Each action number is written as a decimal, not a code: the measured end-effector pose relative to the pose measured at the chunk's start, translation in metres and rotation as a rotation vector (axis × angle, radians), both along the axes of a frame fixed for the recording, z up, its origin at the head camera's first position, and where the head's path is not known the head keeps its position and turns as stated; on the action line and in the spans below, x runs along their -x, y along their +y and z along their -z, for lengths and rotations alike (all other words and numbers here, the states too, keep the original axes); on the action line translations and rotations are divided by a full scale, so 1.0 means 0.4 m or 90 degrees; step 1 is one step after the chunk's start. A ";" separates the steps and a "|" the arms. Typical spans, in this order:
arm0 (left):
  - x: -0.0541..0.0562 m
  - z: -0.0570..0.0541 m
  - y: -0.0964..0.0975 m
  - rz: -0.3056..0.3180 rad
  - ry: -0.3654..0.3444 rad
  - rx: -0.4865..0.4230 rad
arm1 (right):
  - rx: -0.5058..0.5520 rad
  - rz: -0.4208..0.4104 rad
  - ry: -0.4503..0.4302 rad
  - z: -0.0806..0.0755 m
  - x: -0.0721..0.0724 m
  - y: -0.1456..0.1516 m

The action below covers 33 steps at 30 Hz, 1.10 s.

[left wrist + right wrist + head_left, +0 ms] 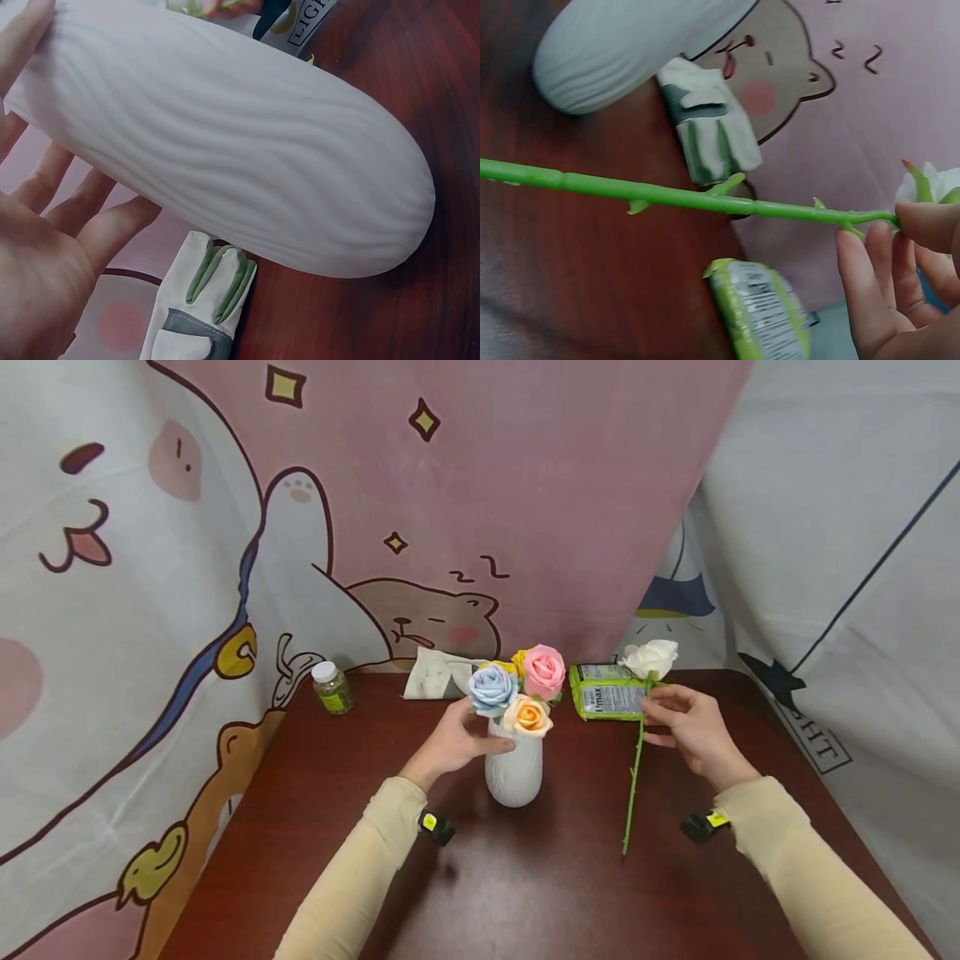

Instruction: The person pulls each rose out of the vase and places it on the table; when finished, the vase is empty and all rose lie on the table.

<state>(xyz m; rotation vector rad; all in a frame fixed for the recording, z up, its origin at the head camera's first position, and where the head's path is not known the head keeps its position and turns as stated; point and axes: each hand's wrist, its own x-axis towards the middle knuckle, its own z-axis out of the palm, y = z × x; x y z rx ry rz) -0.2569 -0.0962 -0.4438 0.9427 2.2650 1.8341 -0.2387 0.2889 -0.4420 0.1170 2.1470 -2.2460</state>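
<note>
A white wavy-ribbed vase (514, 777) stands on the table, and my left hand (459, 739) grips it near the neck, thumb in front and fingers behind. Out of its mouth rise a blue rose (492, 688), a pink rose (543, 672), a peach rose (528, 717) and yellow blooms (517, 662) partly hidden behind them. Right of the vase, my right hand (686, 727) pinches a white rose (651, 658) just under its bloom. Its long green stem (660, 195), with small thorns, hangs down over the table, its lower end pointing toward me.
At the back edge lie white-and-grey gloves (191, 300) behind the vase and a green wipes-like packet (609, 700) behind the white rose. A small jar with a white lid (332, 687) stands at the back left. Printed cloth (570, 510) hangs around the table (352, 760).
</note>
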 end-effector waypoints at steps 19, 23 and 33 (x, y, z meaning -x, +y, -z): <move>0.008 0.005 -0.002 -0.005 0.009 0.018 | -0.160 -0.106 -0.144 0.193 0.010 -0.126; 0.008 0.006 0.000 -0.005 0.012 0.017 | -0.169 -0.109 -0.160 0.206 0.012 -0.144; 0.007 0.010 0.002 -0.007 0.015 0.013 | -0.189 -0.100 -0.172 0.216 0.009 -0.175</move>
